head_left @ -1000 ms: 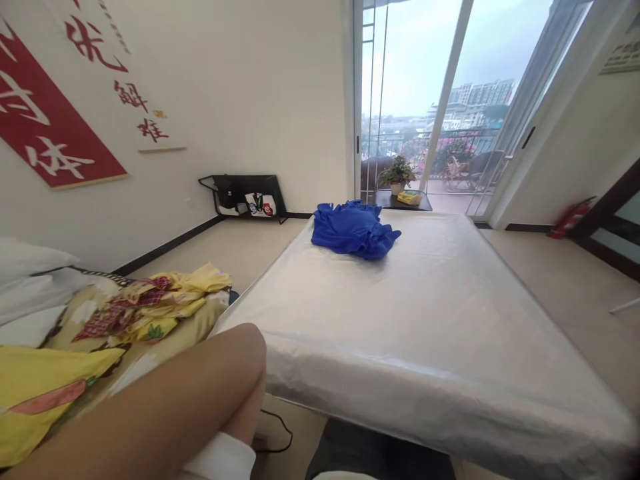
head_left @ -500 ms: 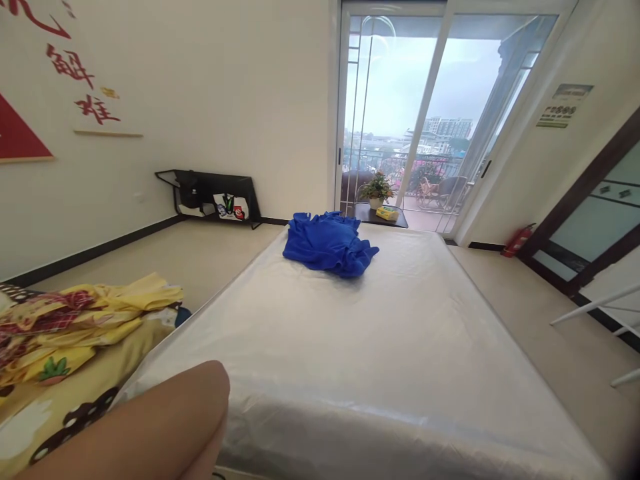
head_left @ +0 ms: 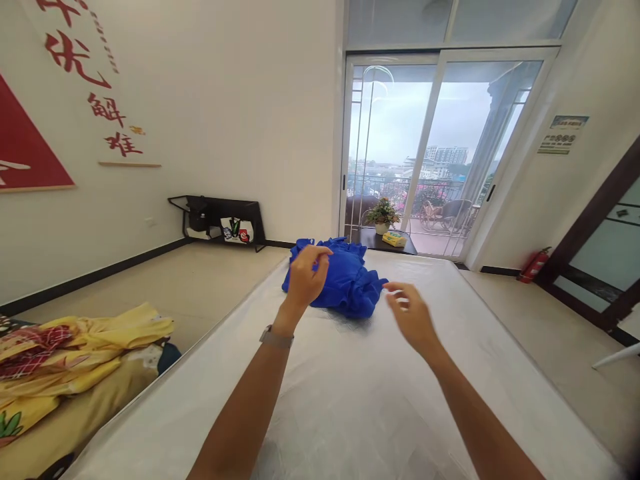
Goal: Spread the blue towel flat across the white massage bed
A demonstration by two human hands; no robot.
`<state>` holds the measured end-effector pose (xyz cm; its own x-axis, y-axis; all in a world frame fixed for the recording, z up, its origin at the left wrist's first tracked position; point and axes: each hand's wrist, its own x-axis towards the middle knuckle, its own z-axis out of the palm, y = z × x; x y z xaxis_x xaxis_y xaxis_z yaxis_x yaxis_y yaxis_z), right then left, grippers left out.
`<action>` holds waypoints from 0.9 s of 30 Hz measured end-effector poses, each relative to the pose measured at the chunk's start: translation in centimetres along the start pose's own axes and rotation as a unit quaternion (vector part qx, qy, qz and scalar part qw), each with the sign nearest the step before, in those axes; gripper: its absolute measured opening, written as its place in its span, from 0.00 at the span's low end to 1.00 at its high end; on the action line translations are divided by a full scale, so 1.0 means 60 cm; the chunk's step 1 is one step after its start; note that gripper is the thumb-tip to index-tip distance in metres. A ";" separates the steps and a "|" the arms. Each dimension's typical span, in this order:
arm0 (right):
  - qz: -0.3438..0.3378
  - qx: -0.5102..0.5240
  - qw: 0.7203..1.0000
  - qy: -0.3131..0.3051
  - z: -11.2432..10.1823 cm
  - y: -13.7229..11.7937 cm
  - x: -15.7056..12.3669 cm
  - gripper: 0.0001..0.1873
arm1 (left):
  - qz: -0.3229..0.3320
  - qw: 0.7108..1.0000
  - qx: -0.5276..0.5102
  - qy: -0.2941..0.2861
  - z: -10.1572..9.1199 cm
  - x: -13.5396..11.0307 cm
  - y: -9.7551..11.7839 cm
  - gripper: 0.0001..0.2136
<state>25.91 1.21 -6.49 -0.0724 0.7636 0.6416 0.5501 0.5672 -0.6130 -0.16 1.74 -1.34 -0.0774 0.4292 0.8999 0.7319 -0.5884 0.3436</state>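
A crumpled bundle of bright blue cloth point(head_left: 345, 273) lies on the far part of a pale, shiny-covered mattress point(head_left: 345, 393). My left hand point(head_left: 307, 273), with a watch on its wrist, is over the left side of the bundle. Its fingers are loosely curved, with a gap to the thumb and nothing visible between them. To the right of the cloth is my right hand point(head_left: 411, 312), open, its bent fingers pointing at the bundle's right edge. Whether its fingertips touch the cloth I cannot tell.
Yellow patterned bedding point(head_left: 85, 367) is heaped low at the left of the mattress. Beyond the far end stands a small dark table point(head_left: 367, 239) with a potted plant point(head_left: 383, 215) and a yellow tissue pack point(head_left: 395, 239). A fire extinguisher point(head_left: 534, 265) stands at the right wall.
Both hands have come into view and reached forward to the blue cloth. A bare limb at the lower left has left the view. The camera has tilted up somewhat.
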 end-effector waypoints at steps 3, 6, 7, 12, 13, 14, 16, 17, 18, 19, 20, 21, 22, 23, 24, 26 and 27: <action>-0.019 -0.048 0.995 -0.086 0.092 0.032 0.021 0.22 | -0.106 0.960 0.015 -0.259 0.076 -0.056 -0.083 0.15; -0.011 -0.132 0.975 -0.179 0.181 0.068 0.023 0.35 | -0.145 0.905 0.036 -0.399 0.124 -0.121 -0.148 0.21; -0.002 -0.153 0.966 -0.207 0.205 0.081 0.020 0.37 | -0.143 0.899 0.039 -0.413 0.130 -0.135 -0.162 0.22; -0.003 -0.172 0.966 -0.190 0.260 0.127 -0.003 0.39 | -0.150 0.901 0.021 -0.407 0.122 -0.139 -0.193 0.11; -0.006 -0.172 0.968 -0.181 0.262 0.131 -0.005 0.40 | -0.166 0.906 0.011 -0.390 0.116 -0.131 -0.196 0.09; -0.007 -0.176 0.968 -0.179 0.263 0.133 -0.005 0.40 | -0.185 0.914 -0.001 -0.360 0.110 -0.121 -0.200 0.08; -0.002 -0.204 0.961 -0.186 0.264 0.131 0.000 0.39 | -0.231 0.936 -0.029 -0.265 0.091 -0.098 -0.210 0.08; 0.003 -0.224 0.956 -0.191 0.265 0.128 0.004 0.38 | -0.256 0.945 -0.045 -0.201 0.077 -0.084 -0.216 0.08; 0.010 -0.242 0.951 -0.194 0.267 0.124 0.009 0.38 | -0.277 0.950 -0.063 -0.129 0.059 -0.069 -0.222 0.08; 0.018 -0.259 0.946 -0.196 0.269 0.121 0.014 0.39 | -0.292 0.951 -0.087 -0.053 0.039 -0.053 -0.226 0.09; 0.026 -0.272 0.942 -0.195 0.273 0.117 0.019 0.41 | -0.302 0.946 -0.117 0.023 0.015 -0.035 -0.227 0.10; 0.036 -0.284 0.938 -0.193 0.276 0.115 0.025 0.42 | -0.305 0.935 -0.153 0.094 -0.010 -0.018 -0.224 0.11; 0.043 -0.294 0.936 -0.190 0.280 0.114 0.031 0.42 | -0.300 0.921 -0.195 0.152 -0.036 -0.001 -0.216 0.12; 0.049 -0.303 0.933 -0.189 0.284 0.113 0.037 0.41 | -0.291 0.907 -0.239 0.190 -0.063 0.015 -0.202 0.14; 0.053 -0.311 0.930 -0.188 0.288 0.114 0.043 0.40 | -0.278 0.894 -0.285 0.206 -0.087 0.028 -0.182 0.15; 0.061 -0.319 0.927 -0.188 0.295 0.115 0.053 0.37 | -0.254 0.879 -0.359 0.183 -0.129 0.045 -0.126 0.16; 0.067 -0.319 0.926 -0.189 0.297 0.115 0.057 0.36 | -0.247 0.877 -0.382 0.157 -0.146 0.048 -0.093 0.16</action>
<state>14.64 13.26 -16.74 -0.1883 0.9357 0.2984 0.9460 0.2544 -0.2009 -10.37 0.25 1.68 -0.5275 0.6215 0.5792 -0.1006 -0.7227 0.6838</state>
